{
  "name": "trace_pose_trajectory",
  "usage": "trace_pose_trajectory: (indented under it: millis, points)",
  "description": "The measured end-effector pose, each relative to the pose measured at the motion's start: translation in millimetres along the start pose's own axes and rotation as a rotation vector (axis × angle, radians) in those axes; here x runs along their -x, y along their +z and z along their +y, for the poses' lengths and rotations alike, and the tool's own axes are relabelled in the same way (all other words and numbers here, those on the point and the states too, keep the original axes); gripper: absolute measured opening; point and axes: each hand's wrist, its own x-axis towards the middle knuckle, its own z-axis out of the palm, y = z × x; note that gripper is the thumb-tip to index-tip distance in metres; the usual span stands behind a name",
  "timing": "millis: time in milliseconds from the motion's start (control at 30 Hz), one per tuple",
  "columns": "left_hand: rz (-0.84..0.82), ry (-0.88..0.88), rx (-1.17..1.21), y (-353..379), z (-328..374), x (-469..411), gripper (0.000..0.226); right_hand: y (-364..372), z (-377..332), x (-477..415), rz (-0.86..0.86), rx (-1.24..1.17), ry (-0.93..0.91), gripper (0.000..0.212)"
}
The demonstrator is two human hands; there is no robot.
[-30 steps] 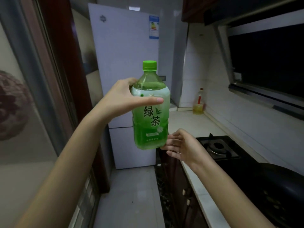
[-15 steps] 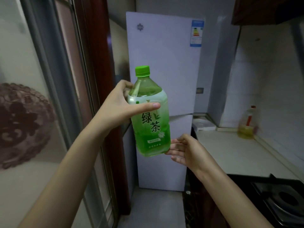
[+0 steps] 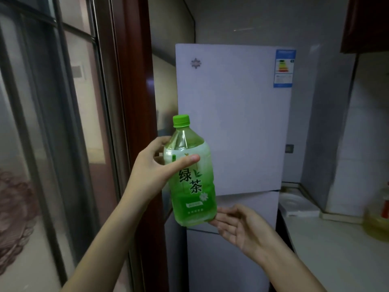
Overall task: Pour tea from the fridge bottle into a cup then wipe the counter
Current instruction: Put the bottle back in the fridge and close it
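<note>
My left hand (image 3: 154,173) grips a green tea bottle (image 3: 192,186) around its upper part, thumb across the label. The bottle is held upright and slightly tilted in mid-air, its green cap (image 3: 181,120) screwed on, with tea reaching up to its shoulder. Under the bottle's base my right hand (image 3: 242,226) lies palm up with relaxed fingers, fingertips at the bottom edge. Behind stands the white fridge (image 3: 231,114), both doors closed. No cup is in view.
A pale counter (image 3: 336,249) runs along the right, with a white flat object (image 3: 296,204) by the fridge and a yellow oil bottle (image 3: 379,220) at the right edge. A dark wooden door frame (image 3: 136,102) and glass panels stand on the left.
The view has swung left and toward the fridge; the stove has left the frame. The bottle and both hands keep the same pose relative to each other.
</note>
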Motion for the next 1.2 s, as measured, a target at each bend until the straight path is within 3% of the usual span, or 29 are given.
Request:
trace_pose_trajectory:
  millis: [167, 567, 800, 900, 1000, 1200]
  points:
    - [0.134, -0.017, -0.004, 15, -37, -26, 0.078, -2, -1, -48, -0.011, -0.032, 0.076, 0.030]
    - [0.169, -0.041, 0.090, 20, -131, -142, 0.062, 14, -40, -190, 0.009, 0.051, 0.076, 0.033]
    - [0.087, -0.126, 0.198, 24, -189, -245, 0.099, 22, -74, -283, 0.045, 0.073, 0.023, 0.034]
    - [-0.027, -0.219, 0.240, 34, -217, -281, 0.121, 19, -78, -310, 0.082, 0.118, 0.037, 0.029]
    - [-0.180, -0.268, 0.246, 44, -235, -305, 0.129, 11, -78, -329, 0.122, 0.090, 0.070, 0.026]
    - [-0.283, -0.275, 0.244, 53, -248, -323, 0.090, 3, -86, -348, 0.166, 0.074, 0.064, 0.023]
